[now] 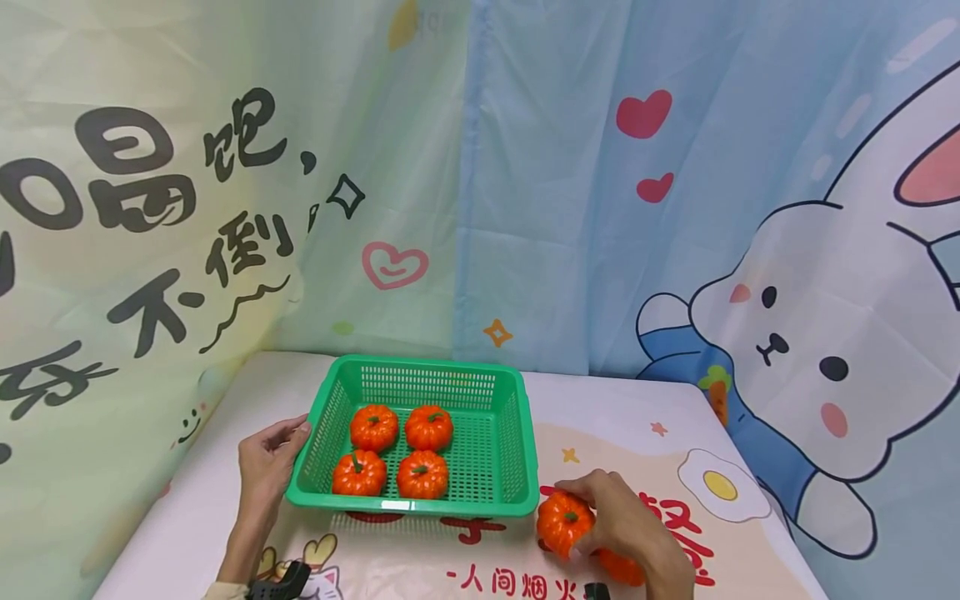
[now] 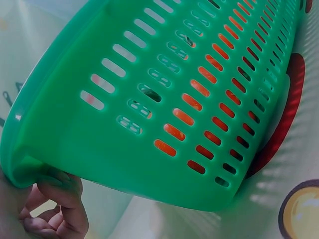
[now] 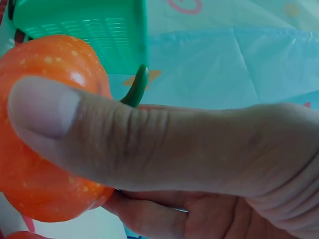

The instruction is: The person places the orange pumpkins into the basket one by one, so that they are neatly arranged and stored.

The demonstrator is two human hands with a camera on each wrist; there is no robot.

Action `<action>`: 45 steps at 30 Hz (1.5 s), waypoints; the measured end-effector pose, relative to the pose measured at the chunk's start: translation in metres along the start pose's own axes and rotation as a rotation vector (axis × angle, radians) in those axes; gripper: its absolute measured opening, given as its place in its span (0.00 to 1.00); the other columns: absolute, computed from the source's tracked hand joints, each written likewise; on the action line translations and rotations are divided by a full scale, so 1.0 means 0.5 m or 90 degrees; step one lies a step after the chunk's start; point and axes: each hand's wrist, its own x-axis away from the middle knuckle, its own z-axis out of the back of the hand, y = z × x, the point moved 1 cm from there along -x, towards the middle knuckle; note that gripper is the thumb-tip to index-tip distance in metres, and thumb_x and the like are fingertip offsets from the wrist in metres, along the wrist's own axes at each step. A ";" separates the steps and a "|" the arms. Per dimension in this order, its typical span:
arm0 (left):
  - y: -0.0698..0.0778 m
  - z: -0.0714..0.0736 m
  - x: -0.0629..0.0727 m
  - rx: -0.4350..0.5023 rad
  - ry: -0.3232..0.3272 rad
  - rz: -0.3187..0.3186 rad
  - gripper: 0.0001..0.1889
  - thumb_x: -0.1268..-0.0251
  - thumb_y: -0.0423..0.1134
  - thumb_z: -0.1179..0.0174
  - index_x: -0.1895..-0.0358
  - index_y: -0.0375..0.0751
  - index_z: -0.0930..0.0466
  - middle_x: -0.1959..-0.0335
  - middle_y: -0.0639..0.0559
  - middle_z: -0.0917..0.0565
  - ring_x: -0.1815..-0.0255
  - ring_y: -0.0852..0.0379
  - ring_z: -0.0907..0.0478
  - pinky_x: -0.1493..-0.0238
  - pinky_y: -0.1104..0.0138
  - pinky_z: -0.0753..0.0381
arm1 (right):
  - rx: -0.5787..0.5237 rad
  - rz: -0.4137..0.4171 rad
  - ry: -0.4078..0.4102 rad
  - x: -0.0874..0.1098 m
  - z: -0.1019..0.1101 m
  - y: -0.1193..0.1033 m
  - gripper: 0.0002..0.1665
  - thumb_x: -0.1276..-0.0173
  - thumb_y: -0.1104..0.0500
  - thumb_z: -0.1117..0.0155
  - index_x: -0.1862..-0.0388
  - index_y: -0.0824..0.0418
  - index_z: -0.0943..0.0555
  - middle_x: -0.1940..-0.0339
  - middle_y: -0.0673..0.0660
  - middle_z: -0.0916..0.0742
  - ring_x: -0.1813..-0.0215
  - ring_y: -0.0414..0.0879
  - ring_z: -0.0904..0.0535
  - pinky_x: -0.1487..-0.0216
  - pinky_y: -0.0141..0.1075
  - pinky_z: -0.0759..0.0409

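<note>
My left hand grips the left rim of a green plastic basket, its fingers curled under the rim in the left wrist view. Inside the basket's left half sit several small orange pumpkins with green stems. Just off the basket's front right corner, my right hand holds another orange pumpkin; the thumb lies across its side in the right wrist view. Partly hidden beneath that hand, one more orange pumpkin rests on the table.
A printed cloth with red characters and a fried egg picture covers the table. Behind it hang curtains with a cartoon rabbit on the right. Dark bands circle the wrists.
</note>
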 end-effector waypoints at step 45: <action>0.001 -0.002 -0.001 0.010 0.007 0.004 0.17 0.20 0.39 0.34 0.39 0.30 0.12 0.64 0.54 0.11 0.71 0.67 0.19 0.67 0.75 0.18 | 0.073 0.031 0.064 0.028 0.071 -0.046 0.46 0.59 0.61 0.04 0.35 0.55 0.10 0.46 0.50 0.08 0.41 0.51 0.23 0.38 0.56 0.15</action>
